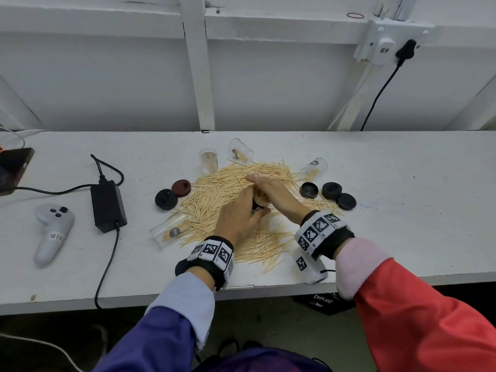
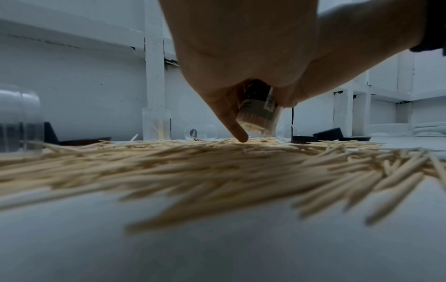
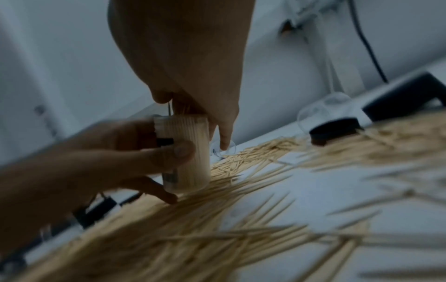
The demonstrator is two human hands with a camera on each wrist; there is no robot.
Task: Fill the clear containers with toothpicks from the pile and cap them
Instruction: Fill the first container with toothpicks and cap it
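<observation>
A big pile of toothpicks point(image 1: 214, 194) lies spread on the white table point(image 1: 402, 183). My left hand point(image 1: 239, 216) grips a clear container point(image 1: 261, 201) packed with toothpicks, upright over the pile's middle; in the right wrist view its thumb and fingers wrap the container point(image 3: 185, 152). My right hand point(image 1: 271, 187) lies over the container's mouth with straight fingers, covering the toothpick tops. One clear container point(image 1: 208, 161) stands upright with a few picks; three others lie on their sides point(image 1: 241, 151) point(image 1: 314, 167) point(image 1: 169, 232). Black caps point(image 1: 332, 190) point(image 1: 166, 200) and a brown cap point(image 1: 181, 187) sit beside the pile.
A white hand controller point(image 1: 51, 232) and a black power adapter point(image 1: 107, 205) with its cable lie at the left, with a dark device point(image 1: 13, 167) at the far left edge. A white wall point(image 1: 268, 89) stands right behind the table. The front edge point(image 1: 255, 289) is close under my wrists.
</observation>
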